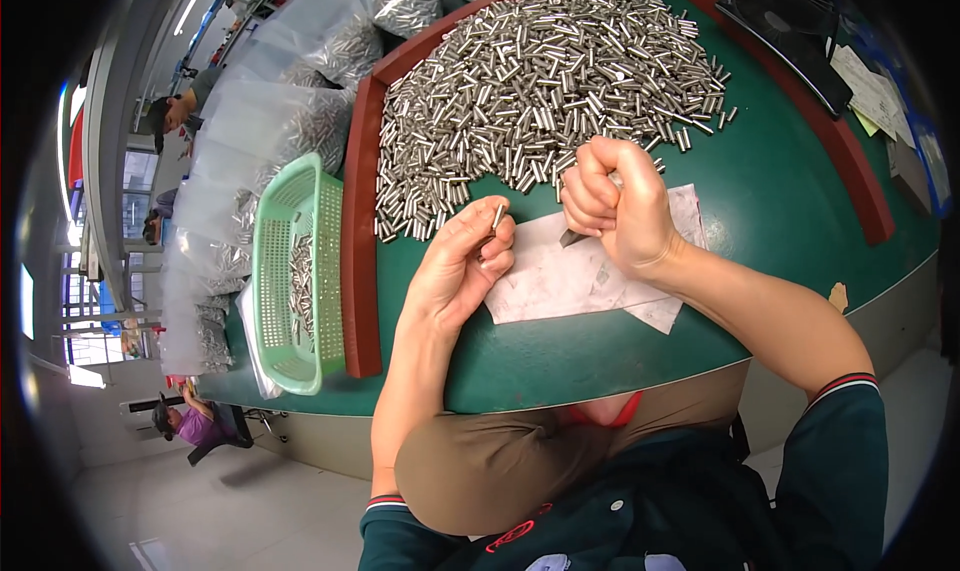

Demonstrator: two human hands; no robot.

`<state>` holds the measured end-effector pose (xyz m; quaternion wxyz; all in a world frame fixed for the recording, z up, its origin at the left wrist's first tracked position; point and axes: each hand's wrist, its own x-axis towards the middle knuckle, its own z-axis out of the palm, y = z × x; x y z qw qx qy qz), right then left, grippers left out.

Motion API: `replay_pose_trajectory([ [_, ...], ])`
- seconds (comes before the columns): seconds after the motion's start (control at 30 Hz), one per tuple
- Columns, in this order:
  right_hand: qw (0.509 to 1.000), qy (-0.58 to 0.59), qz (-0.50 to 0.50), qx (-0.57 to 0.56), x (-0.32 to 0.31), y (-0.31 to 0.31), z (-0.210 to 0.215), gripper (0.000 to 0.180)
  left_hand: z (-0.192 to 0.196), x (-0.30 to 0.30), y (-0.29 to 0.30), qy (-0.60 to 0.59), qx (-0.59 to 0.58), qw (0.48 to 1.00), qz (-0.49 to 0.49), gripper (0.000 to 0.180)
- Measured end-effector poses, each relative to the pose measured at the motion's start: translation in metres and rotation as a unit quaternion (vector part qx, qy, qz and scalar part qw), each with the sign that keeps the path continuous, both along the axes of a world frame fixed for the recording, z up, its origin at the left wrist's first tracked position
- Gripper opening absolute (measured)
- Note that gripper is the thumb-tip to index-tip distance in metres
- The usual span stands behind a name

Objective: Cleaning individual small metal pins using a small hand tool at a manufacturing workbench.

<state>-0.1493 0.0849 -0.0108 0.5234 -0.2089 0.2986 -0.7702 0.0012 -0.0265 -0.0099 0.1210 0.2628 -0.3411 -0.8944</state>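
Note:
My left hand [458,261] pinches a small shiny metal pin [497,218] between thumb and fingers, just short of the pile. To its right, my right hand [622,206] is closed in a fist around something whose dark grey, flat end [571,238] pokes out below the fingers; the rest of it is hidden. Beneath both hands lies a smudged, whitish cloth [560,283] on the green tabletop. Beyond them spreads a large heap of short metal pins [550,81], a few strays lying at its right edge.
A red-brown rail [362,261] borders the table's work area. Left of it stands a green plastic basket [283,231] holding some pins. Clear bags of pins [330,46] line the far left. A black fan [790,1] and papers [868,89] sit at the far right. Other people are at left.

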Motion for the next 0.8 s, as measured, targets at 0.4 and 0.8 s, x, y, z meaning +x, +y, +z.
replay_pose_trajectory([
  [0.4,1.000,0.002,0.004,0.012,-0.002,-0.001,0.000,0.037,0.005,-0.001,0.001,-0.021,-0.007,1.000,0.011,0.022],
  [0.8,1.000,0.020,-0.005,0.006,0.000,0.000,0.000,0.038,0.075,0.096,-0.054,-0.483,-0.766,0.353,0.234,0.019],
])
